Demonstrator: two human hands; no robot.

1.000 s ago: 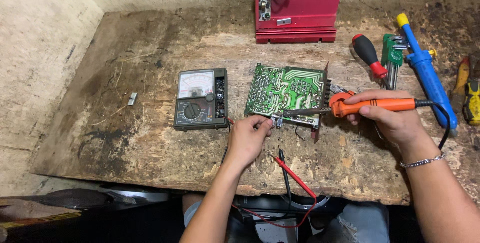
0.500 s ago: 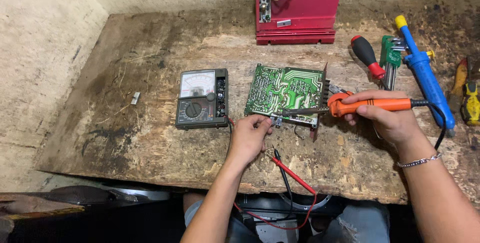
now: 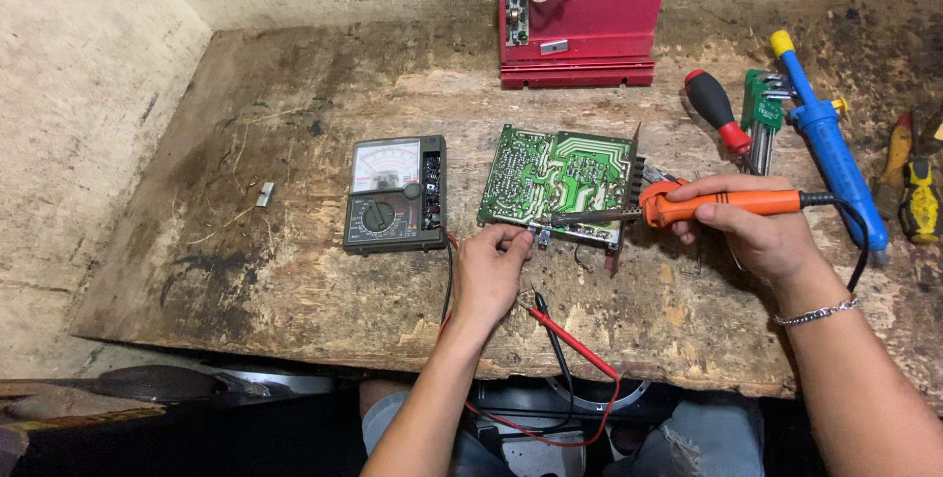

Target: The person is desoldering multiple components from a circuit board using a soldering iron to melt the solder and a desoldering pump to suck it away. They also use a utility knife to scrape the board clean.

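We are soldering at the front edge of the green circuit board point(image 3: 555, 177), which is lying copper side up near the middle of the wooden table point(image 3: 246, 280). Our right hand point(image 3: 751, 231) is closing around the orange soldering iron point(image 3: 727, 205), w/ its dark metal tip lying across the board's near edge. Our left hand point(image 3: 488, 271) is pinching a small part at that same edge, fingers closed; what exactly it is pinching is too small to tell. We judge the joint is being heated now; the next move is asking for a steady tip and a firm pinch, b/c the part is tiny.

The board is flat, glossy green w/ pale traces. Just left of it the analog multimeter point(image 3: 395, 194) is lying, dark boxy case, white dial. Its red probe point(image 3: 570, 339) is resting at the table's front edge. The table is rough, stained, chipped. Further right: a red-handled screwdriver point(image 3: 715, 109) and a blue desoldering pump point(image 3: 830, 143). Behind, a red metal case point(image 3: 584, 10) is standing upright.
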